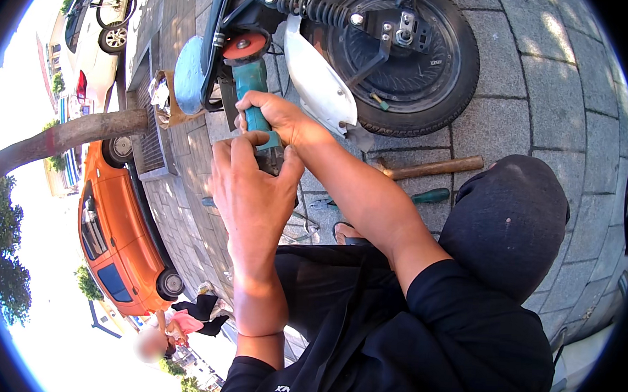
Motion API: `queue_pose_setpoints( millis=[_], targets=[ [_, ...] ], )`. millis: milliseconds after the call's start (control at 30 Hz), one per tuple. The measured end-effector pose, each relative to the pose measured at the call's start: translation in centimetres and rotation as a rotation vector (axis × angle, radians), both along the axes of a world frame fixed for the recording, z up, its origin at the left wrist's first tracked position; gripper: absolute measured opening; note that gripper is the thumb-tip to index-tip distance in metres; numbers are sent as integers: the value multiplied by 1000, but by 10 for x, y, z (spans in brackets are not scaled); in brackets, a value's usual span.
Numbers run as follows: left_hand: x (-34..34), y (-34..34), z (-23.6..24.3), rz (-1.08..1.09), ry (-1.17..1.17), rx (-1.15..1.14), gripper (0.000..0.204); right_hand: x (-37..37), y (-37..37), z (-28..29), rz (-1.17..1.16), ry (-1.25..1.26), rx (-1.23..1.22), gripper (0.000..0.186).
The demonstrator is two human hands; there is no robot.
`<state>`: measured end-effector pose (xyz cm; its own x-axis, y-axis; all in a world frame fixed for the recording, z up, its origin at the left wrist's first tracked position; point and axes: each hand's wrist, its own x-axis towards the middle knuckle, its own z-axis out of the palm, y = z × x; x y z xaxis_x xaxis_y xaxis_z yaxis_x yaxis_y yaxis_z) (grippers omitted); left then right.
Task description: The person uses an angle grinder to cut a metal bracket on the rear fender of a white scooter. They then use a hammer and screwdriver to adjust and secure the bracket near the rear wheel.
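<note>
A teal angle grinder (250, 78) with a red disc (243, 45) points away from me, close to the frame of a motorbike or scooter. My right hand (279, 116) is wrapped round the grinder's body. Lower down, my left hand (254, 182) closes its thumb and fingers on the tool's dark rear end; part of that end is hidden by the fingers. Right of the disc hangs a white fender-like panel (313, 82), next to the black rear wheel (427, 74) and a coil-spring shock absorber (313, 8).
On the grey paving lie a wooden-handled hammer (436, 167) and a green-handled screwdriver (430, 196), near my knee (508, 220). A tree trunk (76, 132), an orange car (116, 235) and a white car (91, 49) stand at the left. A person in pink (183, 322) is at lower left.
</note>
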<state>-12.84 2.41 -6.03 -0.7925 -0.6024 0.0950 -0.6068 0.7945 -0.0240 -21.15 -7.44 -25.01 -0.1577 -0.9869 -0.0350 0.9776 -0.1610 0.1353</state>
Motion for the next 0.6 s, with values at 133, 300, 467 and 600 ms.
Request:
queue_pose_setpoints(
  millis=[133,300,467,600],
  targets=[
    [0,0,-1,-13,6,-6,41,-1,2,1,9,-2,-6,20],
    [-2,1,-2,-13,3,7,42,-2,3,0,24,-24,-17,19],
    [-3,0,-4,-21,-5,0,42,-2,5,1,20,-16,-8,19],
    [-4,2,-5,-29,-15,0,42,-3,4,-3,16,-12,-32,19]
  ],
)
